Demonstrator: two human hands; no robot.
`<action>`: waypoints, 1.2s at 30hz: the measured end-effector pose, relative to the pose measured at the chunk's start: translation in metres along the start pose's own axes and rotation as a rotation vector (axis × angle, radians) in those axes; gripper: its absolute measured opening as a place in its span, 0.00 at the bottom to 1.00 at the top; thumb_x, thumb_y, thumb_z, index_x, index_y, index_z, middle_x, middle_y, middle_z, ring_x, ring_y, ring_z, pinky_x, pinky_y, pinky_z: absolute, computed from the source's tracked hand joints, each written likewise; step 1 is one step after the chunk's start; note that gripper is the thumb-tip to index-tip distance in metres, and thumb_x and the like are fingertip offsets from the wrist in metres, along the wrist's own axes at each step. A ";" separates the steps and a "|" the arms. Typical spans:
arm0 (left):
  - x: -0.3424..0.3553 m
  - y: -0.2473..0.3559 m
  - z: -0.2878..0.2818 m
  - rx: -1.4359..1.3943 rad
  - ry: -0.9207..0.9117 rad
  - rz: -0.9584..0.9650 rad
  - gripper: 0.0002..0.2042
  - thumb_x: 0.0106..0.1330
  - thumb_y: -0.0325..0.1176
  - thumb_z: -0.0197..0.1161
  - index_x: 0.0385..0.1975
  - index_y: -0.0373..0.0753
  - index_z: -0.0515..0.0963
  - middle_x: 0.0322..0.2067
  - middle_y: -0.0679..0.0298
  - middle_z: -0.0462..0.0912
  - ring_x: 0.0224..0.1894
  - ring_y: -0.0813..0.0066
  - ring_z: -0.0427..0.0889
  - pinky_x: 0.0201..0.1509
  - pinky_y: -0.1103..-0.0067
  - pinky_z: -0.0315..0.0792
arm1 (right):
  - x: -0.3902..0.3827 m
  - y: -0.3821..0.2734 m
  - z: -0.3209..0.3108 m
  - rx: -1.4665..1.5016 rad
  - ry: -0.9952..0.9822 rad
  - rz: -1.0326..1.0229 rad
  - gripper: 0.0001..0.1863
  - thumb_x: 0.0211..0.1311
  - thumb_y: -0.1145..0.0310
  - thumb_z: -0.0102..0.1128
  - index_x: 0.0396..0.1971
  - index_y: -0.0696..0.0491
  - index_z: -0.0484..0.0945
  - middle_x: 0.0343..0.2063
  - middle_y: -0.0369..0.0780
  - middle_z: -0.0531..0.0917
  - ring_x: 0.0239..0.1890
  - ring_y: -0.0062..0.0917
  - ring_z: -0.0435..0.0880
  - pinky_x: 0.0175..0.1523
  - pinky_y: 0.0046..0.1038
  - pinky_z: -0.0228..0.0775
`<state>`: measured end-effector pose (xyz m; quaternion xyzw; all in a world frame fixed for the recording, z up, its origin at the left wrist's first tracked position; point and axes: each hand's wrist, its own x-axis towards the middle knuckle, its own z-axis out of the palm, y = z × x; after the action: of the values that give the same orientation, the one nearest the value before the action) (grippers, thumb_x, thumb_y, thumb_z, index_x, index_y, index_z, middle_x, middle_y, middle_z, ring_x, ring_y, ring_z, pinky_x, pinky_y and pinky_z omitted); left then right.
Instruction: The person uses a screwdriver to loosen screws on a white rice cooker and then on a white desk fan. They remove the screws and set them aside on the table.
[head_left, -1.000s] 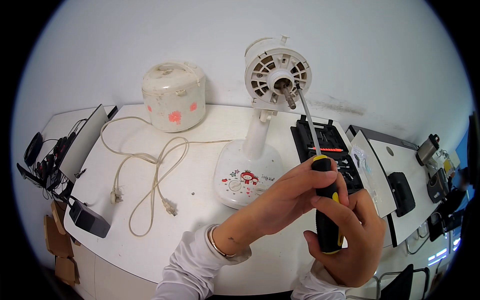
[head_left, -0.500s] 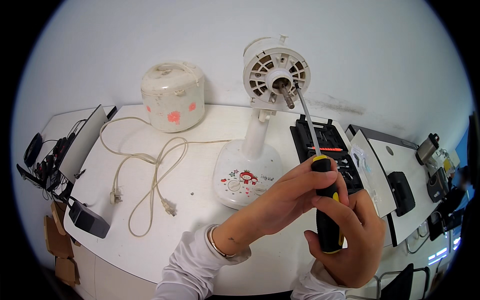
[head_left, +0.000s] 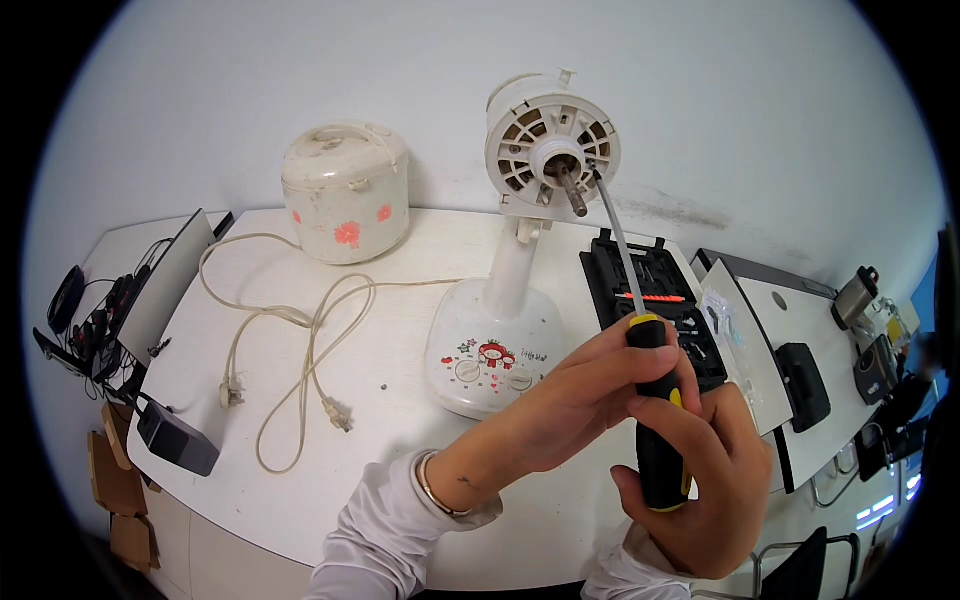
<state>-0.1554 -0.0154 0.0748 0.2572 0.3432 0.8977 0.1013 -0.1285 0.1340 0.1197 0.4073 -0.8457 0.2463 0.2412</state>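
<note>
Both my hands are closed on one long screwdriver (head_left: 660, 448) with a black and yellow handle. My left hand (head_left: 590, 385) grips the upper handle near the shaft. Lower down, my right hand (head_left: 715, 480) wraps the handle's end. The thin shaft points up to the front of a white electric fan's motor housing (head_left: 515, 185), and its tip lies at a spot right of the metal spindle (head_left: 573, 190). Whether the tip sits in a screw is too small to tell. The fan has no blades or guard; its white base (head_left: 465, 345) carries red cartoon figures and knobs.
A white rice cooker (head_left: 345, 195) with pink flowers stands at the back left. Pale cords with plugs (head_left: 340, 415) loop over the white table (head_left: 230, 490). Behind my hands lies an open black tool case (head_left: 605, 275). A black box (head_left: 180, 440) sits at the left edge.
The screwdriver handle has shifted slightly right and down, and its tip has moved slightly down. My hands keep the same hold. The fan looks unmoved.
</note>
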 end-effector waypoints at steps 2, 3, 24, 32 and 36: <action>0.001 0.002 0.001 0.021 -0.001 0.006 0.09 0.66 0.37 0.45 0.41 0.41 0.63 0.33 0.58 0.74 0.38 0.69 0.73 0.45 0.75 0.66 | 0.001 0.000 0.000 0.005 0.011 -0.007 0.29 0.20 0.73 0.71 0.36 0.48 0.78 0.23 0.38 0.67 0.19 0.27 0.70 0.22 0.23 0.62; 0.002 0.003 0.001 0.031 -0.003 0.009 0.09 0.65 0.37 0.45 0.41 0.41 0.63 0.33 0.58 0.74 0.38 0.69 0.73 0.45 0.75 0.66 | 0.001 0.000 0.000 0.005 0.017 -0.010 0.29 0.20 0.73 0.71 0.36 0.48 0.78 0.23 0.38 0.67 0.19 0.27 0.70 0.22 0.23 0.62; 0.002 0.001 0.001 0.064 0.007 0.031 0.09 0.66 0.36 0.46 0.41 0.40 0.63 0.33 0.57 0.74 0.38 0.71 0.73 0.44 0.76 0.67 | 0.000 -0.001 0.001 -0.026 0.022 -0.002 0.32 0.17 0.73 0.72 0.36 0.48 0.76 0.23 0.38 0.67 0.19 0.28 0.71 0.22 0.24 0.62; 0.003 0.000 -0.001 0.166 0.023 0.038 0.09 0.68 0.39 0.47 0.40 0.41 0.63 0.34 0.61 0.74 0.40 0.77 0.72 0.43 0.81 0.66 | 0.003 0.002 0.002 0.035 0.008 -0.020 0.32 0.17 0.74 0.74 0.35 0.52 0.75 0.24 0.39 0.77 0.23 0.30 0.77 0.26 0.24 0.67; 0.000 0.000 0.000 0.238 0.067 0.030 0.10 0.69 0.39 0.46 0.41 0.41 0.63 0.35 0.62 0.74 0.42 0.78 0.72 0.45 0.81 0.65 | 0.001 0.003 0.003 0.109 -0.032 0.006 0.31 0.22 0.76 0.73 0.37 0.54 0.72 0.26 0.40 0.79 0.24 0.29 0.81 0.30 0.23 0.70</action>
<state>-0.1556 -0.0154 0.0744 0.2424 0.4466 0.8601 0.0450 -0.1324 0.1332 0.1171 0.4212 -0.8360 0.2861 0.2045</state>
